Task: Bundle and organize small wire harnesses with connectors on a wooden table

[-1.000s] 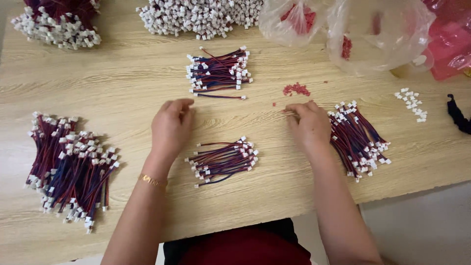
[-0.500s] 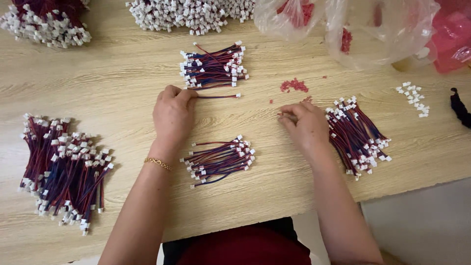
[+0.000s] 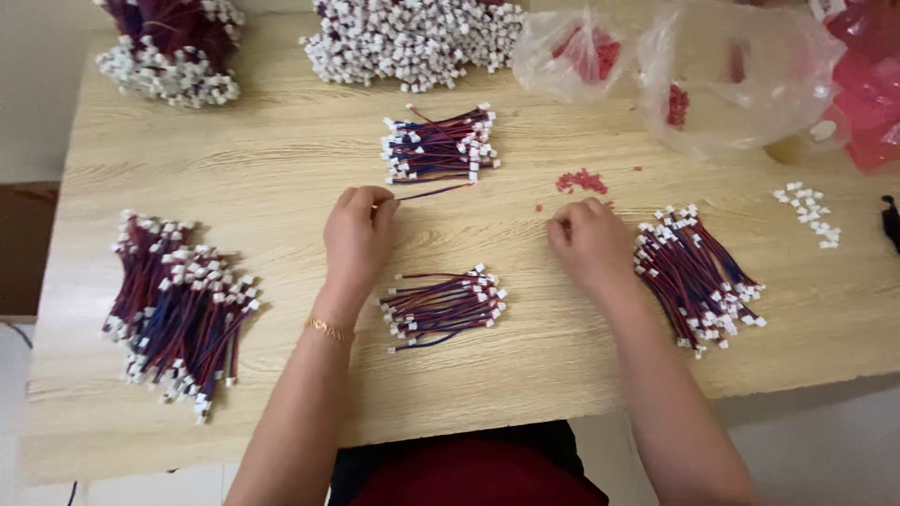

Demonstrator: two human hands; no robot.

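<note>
Left hand [image 3: 359,234] pinches one end of a single wire lead [image 3: 433,191] lying on the desk [image 3: 281,169], just below a small wire bundle [image 3: 439,145]; right hand [image 3: 589,242], fingers curled, rests near red connector pieces [image 3: 581,180].

Single red-blue wire [image 3: 433,191], white end plug, flat below bundle [image 3: 441,145].

Red-and-blue wire bundles [image 3: 441,307] with white connectors lie on a pale wood-grain table [image 3: 281,178].
</note>
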